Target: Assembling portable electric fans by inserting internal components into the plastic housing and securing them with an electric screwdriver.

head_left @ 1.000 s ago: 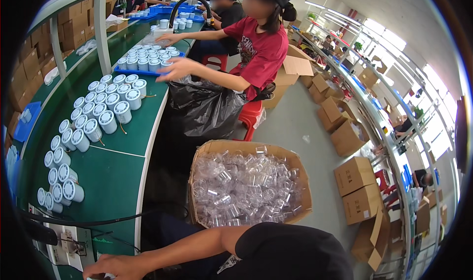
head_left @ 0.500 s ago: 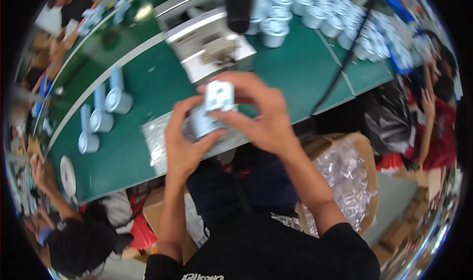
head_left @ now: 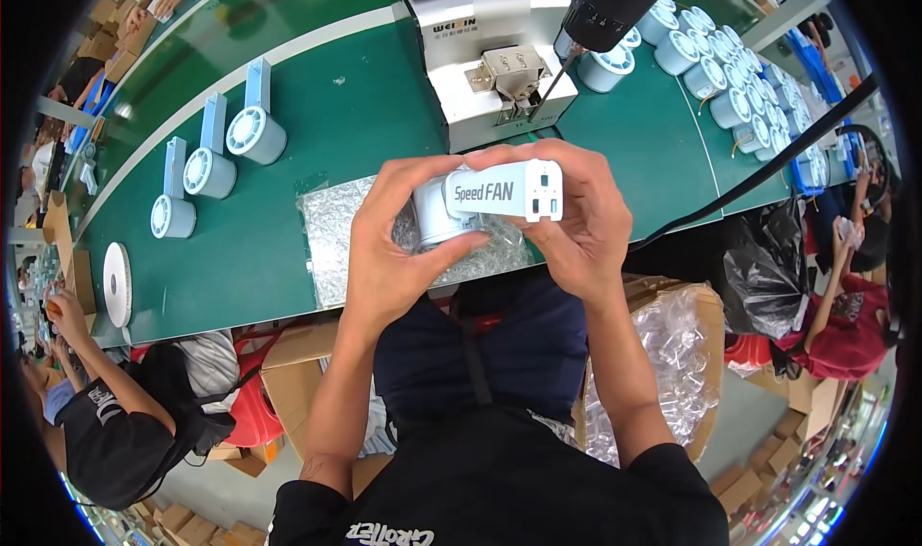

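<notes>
Between both hands is a pale blue handheld fan [head_left: 495, 194], held over the near edge of the bench. My left hand [head_left: 396, 243] wraps around its round head [head_left: 437, 215], thumb in front. My right hand [head_left: 594, 221] grips the handle from behind and below, its fingers partly hidden. The handle points right, with dark printing on its side and square holes in its end. Just beyond my hands stands a silver screw feeder [head_left: 495, 32]. A black electric screwdriver [head_left: 615, 13] hangs over it, bit pointing down. Bubble wrap [head_left: 331, 234] lies beneath the fan on the bench.
Three pale blue fans [head_left: 209, 172] lie on the green bench [head_left: 288, 277] at left, beside a white disc [head_left: 117, 285]. Rows of round fan heads [head_left: 706, 75] stand at far right. A black cable [head_left: 759, 176] crosses at right. A box of clear plastic pieces [head_left: 663, 368] stands below.
The fan has turned: its handle, seen end-on before, now points right with its side showing. My right hand has shifted right along with it. The whole view has swung too.
</notes>
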`<state>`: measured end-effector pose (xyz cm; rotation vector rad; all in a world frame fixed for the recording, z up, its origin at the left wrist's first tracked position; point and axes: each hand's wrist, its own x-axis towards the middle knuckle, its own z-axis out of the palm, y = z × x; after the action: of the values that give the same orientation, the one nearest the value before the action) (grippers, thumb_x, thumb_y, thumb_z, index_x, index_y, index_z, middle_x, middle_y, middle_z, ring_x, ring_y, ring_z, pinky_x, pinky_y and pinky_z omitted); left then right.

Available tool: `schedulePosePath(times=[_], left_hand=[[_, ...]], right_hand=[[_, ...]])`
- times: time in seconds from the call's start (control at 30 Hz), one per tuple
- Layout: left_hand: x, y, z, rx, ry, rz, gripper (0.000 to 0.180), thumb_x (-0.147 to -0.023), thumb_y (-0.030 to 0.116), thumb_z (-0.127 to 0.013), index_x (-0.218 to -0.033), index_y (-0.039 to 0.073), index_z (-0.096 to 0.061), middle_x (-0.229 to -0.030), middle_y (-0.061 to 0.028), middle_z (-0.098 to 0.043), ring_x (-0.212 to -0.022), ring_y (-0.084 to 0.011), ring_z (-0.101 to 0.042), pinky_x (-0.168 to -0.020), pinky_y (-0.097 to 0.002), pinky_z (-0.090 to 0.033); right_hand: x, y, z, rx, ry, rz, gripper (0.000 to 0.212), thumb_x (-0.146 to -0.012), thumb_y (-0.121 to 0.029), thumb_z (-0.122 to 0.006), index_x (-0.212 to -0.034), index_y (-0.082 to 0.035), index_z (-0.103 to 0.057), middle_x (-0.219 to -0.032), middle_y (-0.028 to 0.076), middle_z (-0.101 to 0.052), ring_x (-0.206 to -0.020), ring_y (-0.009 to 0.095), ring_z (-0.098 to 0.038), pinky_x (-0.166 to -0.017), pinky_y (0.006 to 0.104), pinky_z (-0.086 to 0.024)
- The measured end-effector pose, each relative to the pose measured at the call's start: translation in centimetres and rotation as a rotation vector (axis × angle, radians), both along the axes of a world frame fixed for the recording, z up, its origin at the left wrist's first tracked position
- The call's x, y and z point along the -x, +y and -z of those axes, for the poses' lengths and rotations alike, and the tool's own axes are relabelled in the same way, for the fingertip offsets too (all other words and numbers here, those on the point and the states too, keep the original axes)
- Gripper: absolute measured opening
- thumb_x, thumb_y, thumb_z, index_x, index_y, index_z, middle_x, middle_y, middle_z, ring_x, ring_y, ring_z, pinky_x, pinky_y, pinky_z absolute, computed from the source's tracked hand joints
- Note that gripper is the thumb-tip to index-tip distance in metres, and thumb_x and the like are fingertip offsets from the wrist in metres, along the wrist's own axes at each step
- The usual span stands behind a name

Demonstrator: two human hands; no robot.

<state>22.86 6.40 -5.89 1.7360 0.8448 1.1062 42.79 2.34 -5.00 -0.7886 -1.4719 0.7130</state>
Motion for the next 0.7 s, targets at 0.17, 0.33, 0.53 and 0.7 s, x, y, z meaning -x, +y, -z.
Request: schedulePosePath(times=[0.17, 0.33, 0.53, 0.7], left_hand=[[0.1, -0.1, 0.1, -0.039, 0.008, 0.032, 0.064, -0.070, 0.008, -0.093, -0.129, 0.007, -0.070, -0.124, -0.0109, -0.067, -0.115, -0.0257, -0.065, -0.100, -0.0363, -0.050], [0.4, -0.1, -0.2, -0.123, 0.078, 0.044, 0.063, -0.070, 0.007, -0.092, -0.129, 0.005, -0.069, -0.124, -0.0131, -0.066, -0.115, -0.0286, -0.065, -0.099, -0.0373, -0.051], [0.5, -0.5, -0.3, -0.204, 0.115, -0.018, 0.059, -0.072, 0.008, -0.091, -0.126, 0.003, -0.069, -0.123, -0.0138, -0.066, -0.110, -0.0296, -0.067, -0.094, -0.0386, -0.053], [0.5, -0.7, -0.7, -0.217, 0.153, -0.021, 0.057, -0.073, 0.010, -0.091, -0.125, 0.002, -0.068, -0.123, -0.0142, -0.066, -0.111, -0.0302, -0.067, -0.094, -0.0377, -0.053]], right_hand=[[-0.7, 0.2, 1.1, -0.019, 0.091, -0.075, 0.046, -0.092, 0.002, -0.072, -0.135, 0.004, -0.054, -0.130, 0.019, -0.068, -0.119, 0.028, -0.069, -0.100, 0.0438, -0.059], [-0.8, 0.7, 1.7, -0.051, 0.139, -0.108, 0.042, -0.099, -0.009, -0.070, -0.133, 0.004, -0.050, -0.118, 0.033, -0.070, -0.114, 0.034, -0.071, -0.094, 0.0425, -0.061], [-0.7, 0.6, -0.2, 0.046, 0.094, -0.166, 0.039, -0.098, -0.007, -0.069, -0.133, 0.004, -0.054, -0.120, 0.028, -0.072, -0.115, 0.032, -0.071, -0.099, 0.0429, -0.059], [-0.8, 0.5, -0.6, 0.271, 0.171, -0.161, 0.047, -0.093, 0.004, -0.070, -0.138, 0.002, -0.055, -0.128, 0.017, -0.070, -0.120, 0.025, -0.068, -0.101, 0.0391, -0.057]])
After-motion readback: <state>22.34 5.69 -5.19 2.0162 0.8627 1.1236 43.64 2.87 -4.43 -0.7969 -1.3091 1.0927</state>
